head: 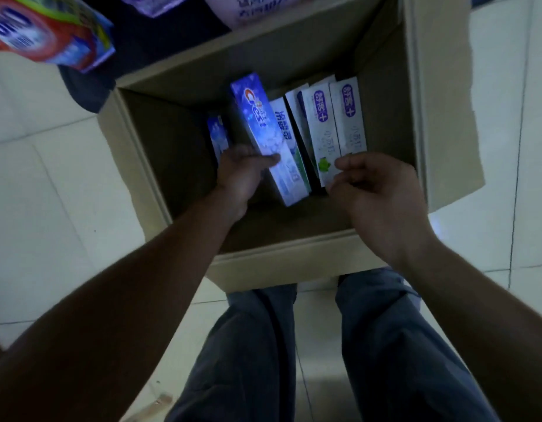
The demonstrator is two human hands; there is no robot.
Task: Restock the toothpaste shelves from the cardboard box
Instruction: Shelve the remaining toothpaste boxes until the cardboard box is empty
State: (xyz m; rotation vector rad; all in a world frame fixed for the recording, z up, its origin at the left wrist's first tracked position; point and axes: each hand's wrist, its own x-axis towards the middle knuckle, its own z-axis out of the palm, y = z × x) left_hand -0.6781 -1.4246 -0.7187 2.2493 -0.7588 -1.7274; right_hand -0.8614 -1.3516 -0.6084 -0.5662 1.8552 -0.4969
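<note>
Inside the cardboard box (294,258), my left hand (242,173) grips the blue toothpaste carton (256,117); my right hand (381,193) pinches a white carton (320,129) at its near end.

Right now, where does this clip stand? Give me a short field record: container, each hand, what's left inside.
container: open brown cardboard box on pale tiled floor
left hand: grips tilted blue Crest toothpaste carton inside the box
right hand: pinches near ends of two white purple-labelled toothpaste cartons
also inside: second blue carton at left, more white cartons in the middle
shelves: not in view
</note>
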